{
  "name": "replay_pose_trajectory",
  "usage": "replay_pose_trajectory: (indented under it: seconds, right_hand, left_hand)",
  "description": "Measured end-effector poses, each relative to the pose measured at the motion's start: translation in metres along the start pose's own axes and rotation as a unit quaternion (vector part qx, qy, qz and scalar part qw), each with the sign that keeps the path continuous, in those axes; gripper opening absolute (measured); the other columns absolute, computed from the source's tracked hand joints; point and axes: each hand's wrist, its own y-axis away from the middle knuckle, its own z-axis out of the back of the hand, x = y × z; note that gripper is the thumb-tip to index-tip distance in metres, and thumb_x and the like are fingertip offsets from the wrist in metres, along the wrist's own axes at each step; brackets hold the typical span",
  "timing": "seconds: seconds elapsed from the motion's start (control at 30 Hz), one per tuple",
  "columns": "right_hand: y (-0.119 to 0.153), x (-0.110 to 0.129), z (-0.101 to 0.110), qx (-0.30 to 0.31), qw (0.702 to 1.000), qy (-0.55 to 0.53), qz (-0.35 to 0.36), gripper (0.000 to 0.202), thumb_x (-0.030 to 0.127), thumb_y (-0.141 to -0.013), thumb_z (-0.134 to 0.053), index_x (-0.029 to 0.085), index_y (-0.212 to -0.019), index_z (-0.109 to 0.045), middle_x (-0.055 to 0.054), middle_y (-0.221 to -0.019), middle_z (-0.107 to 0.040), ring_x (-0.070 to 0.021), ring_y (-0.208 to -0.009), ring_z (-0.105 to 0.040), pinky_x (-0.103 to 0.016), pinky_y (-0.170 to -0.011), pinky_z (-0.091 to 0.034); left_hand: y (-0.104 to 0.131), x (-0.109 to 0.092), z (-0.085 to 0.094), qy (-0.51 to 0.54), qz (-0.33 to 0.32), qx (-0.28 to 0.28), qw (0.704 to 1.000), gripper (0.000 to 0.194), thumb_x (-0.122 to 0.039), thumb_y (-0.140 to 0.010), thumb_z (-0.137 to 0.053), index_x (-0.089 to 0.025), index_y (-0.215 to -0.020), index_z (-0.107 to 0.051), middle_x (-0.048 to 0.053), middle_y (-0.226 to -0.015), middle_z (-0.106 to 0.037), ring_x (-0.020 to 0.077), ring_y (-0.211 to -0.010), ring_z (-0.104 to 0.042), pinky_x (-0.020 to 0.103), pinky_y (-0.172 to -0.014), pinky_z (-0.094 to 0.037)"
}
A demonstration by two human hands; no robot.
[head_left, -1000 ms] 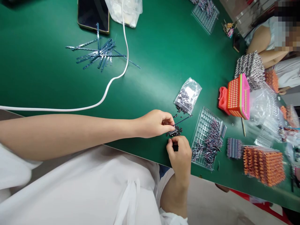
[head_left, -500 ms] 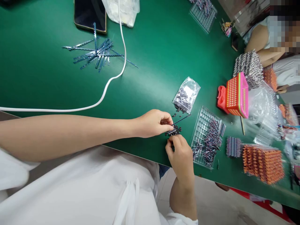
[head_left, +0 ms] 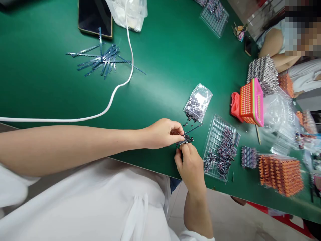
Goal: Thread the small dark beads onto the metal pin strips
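My left hand (head_left: 167,134) pinches a thin dark blue twisted strip (head_left: 193,129), whose free end points to the upper right. Just below it, my right hand (head_left: 190,164) has its fingertips at a small pile of dark beads (head_left: 190,139); its thumb is a little apart from the index finger, and anything between the fingertips is too small to make out. A small flat piece partly shows between the two hands. Above them lies a clear bag of dark beads (head_left: 198,102), with some beads spilled at its mouth. To the right is a clear tray (head_left: 210,144) heaped with dark and pinkish strips.
A pile of blue strips (head_left: 107,60), a phone (head_left: 95,16) and a white cable (head_left: 112,97) lie at the left. To the right stand a pink-orange basket (head_left: 248,103) and orange stacks (head_left: 281,174). Another person (head_left: 273,40) sits at the upper right.
My right hand has moved slightly up and left, its fingertips now at the beads near my left hand. The whole view has shifted a little. My left hand keeps the strip.
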Motion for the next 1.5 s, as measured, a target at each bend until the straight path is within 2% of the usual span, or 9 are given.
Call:
replay_pose_trajectory:
  seconds: [0.13, 0.33, 0.5, 0.87, 1.13, 1.5]
  right_hand:
    - [0.001, -0.002, -0.005, -0.023, 0.999, 0.012, 0.023, 0.012, 0.018, -0.096, -0.047, 0.021, -0.085, -0.052, -0.002, -0.078, -0.055, -0.0166, -0.073, -0.051, -0.029, -0.061, -0.036]
    - [0.007, -0.002, -0.015, -0.069, 0.997, 0.004, 0.041, 0.007, 0.016, -0.096, -0.049, 0.02, -0.095, -0.055, -0.003, -0.079, -0.056, -0.0178, -0.074, -0.05, -0.029, -0.062, -0.038]
    - [0.006, -0.001, -0.018, -0.097, 0.995, -0.029, 0.017, 0.007, 0.014, -0.095, -0.049, 0.019, -0.094, -0.054, -0.002, -0.076, -0.054, -0.0172, -0.072, -0.049, -0.029, -0.062, -0.039]
    - [0.01, -0.006, -0.02, -0.104, 0.982, -0.147, -0.061, 0.006, 0.017, -0.092, -0.053, 0.02, -0.088, -0.056, -0.001, -0.078, -0.057, -0.0132, -0.071, -0.053, -0.027, -0.067, -0.046]
    - [0.011, -0.004, -0.018, -0.189, 0.955, -0.178, -0.143, 0.003, 0.019, -0.089, -0.059, 0.02, -0.087, -0.061, 0.002, -0.075, -0.062, -0.0091, -0.061, -0.054, -0.023, -0.062, -0.047]
    - [0.013, -0.007, -0.015, -0.176, 0.954, -0.193, -0.146, 0.004, 0.018, -0.091, -0.059, 0.02, -0.088, -0.06, 0.001, -0.08, -0.06, -0.0094, -0.065, -0.055, -0.023, -0.064, -0.047]
  left_hand:
    - [-0.001, 0.001, 0.0, -0.002, 0.001, -0.003, 1.0, 0.017, -0.033, -0.084, -0.065, -0.015, -0.084, -0.067, 0.003, -0.08, -0.074, 0.0162, -0.074, -0.064, 0.026, -0.067, -0.046]
    - [0.0, 0.001, 0.0, -0.002, 0.0, -0.001, 1.0, 0.018, -0.033, -0.085, -0.064, -0.016, -0.086, -0.068, 0.003, -0.083, -0.075, 0.0168, -0.077, -0.066, 0.026, -0.069, -0.047]
    - [-0.001, 0.001, -0.001, 0.002, 0.003, -0.001, 1.0, 0.018, -0.034, -0.084, -0.065, -0.016, -0.085, -0.068, 0.003, -0.082, -0.075, 0.0167, -0.076, -0.065, 0.026, -0.068, -0.046]
    - [0.0, 0.0, 0.002, 0.004, 0.007, -0.006, 1.0, 0.017, -0.032, -0.084, -0.065, -0.016, -0.085, -0.068, 0.003, -0.081, -0.074, 0.0154, -0.074, -0.063, 0.026, -0.067, -0.045]
    - [0.0, 0.0, 0.001, -0.002, 0.004, -0.006, 1.0, 0.019, -0.035, -0.085, -0.065, -0.016, -0.085, -0.069, 0.003, -0.081, -0.074, 0.0159, -0.074, -0.063, 0.026, -0.065, -0.045]
    - [0.0, 0.0, 0.003, -0.008, -0.003, -0.011, 1.0, 0.02, -0.036, -0.084, -0.065, -0.017, -0.085, -0.068, 0.003, -0.08, -0.074, 0.0155, -0.072, -0.063, 0.026, -0.065, -0.045]
